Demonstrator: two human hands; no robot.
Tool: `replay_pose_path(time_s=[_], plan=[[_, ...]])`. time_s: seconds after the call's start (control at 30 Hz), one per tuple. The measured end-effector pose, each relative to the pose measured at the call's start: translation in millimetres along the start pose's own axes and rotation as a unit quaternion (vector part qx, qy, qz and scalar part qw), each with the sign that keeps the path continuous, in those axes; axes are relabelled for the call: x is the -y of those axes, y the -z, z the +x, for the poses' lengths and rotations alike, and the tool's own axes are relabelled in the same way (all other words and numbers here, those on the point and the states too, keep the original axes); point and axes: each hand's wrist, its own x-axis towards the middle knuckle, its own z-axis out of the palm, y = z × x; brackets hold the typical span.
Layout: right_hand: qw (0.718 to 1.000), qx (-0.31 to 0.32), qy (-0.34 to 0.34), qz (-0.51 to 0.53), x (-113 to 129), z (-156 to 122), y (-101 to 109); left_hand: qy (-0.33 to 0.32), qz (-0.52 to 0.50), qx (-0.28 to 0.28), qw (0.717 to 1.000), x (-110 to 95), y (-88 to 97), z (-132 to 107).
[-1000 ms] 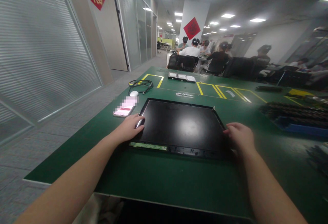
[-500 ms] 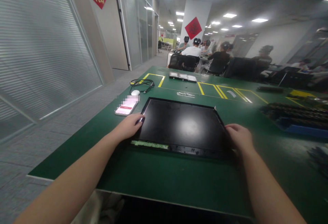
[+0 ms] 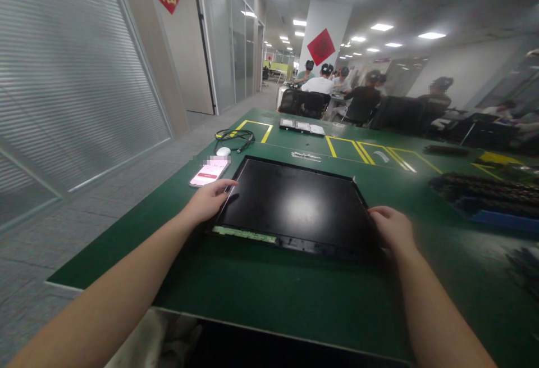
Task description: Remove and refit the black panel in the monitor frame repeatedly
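Note:
A black LCD panel (image 3: 295, 202) lies in front of me, with a green circuit strip (image 3: 244, 235) along the left part of its near edge. Its left edge is between the thumb and fingers of my left hand (image 3: 208, 202). On the opposite side, my right hand (image 3: 391, 225) grips the right edge, its lower fingers hidden beneath. Light glares off the middle of the dark screen. Whether the panel rests fully on the green table (image 3: 295, 295) or is slightly raised, I cannot tell.
Left of the panel are a phone (image 3: 208, 171), a white mouse (image 3: 223, 151) and a coiled black cable (image 3: 236, 139). Farther back lie small pale strips (image 3: 306, 157) and a tray of drives (image 3: 302, 127). A blue bin (image 3: 501, 218) stands right. Several people sit beyond.
The panel's left side has shifted slightly up and left in the view. My left index finger is straighter over its edge. My right hand keeps its grip.

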Motion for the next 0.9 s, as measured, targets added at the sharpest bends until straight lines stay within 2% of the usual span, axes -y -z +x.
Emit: replay_pose_path(time_s=[0.1,0.2,0.4,0.57,0.9], plan=[[1.0,0.005,-0.001,-0.002,-0.6,0.4,-0.2,0.051,-0.147,-0.014,0.988,-8.2,-1.1,-2.5],[1.0,0.002,0.003,-0.002,-0.6,0.3,-0.5,0.079,-0.23,-0.04,0.969,-13.9,-2.4,-3.6],[1.0,-0.01,0.008,0.001,1.3,-0.7,0.1,0.132,-0.26,-0.054,0.955,-17.2,-3.6,-2.9],[1.0,0.0,0.006,0.004,-1.4,0.9,-1.4,0.18,-0.308,-0.056,0.933,-19.1,-5.0,-2.5],[1.0,0.014,0.0,-0.006,1.1,-0.3,-1.6,0.195,-0.407,-0.065,0.89,-17.5,-6.8,1.4]])
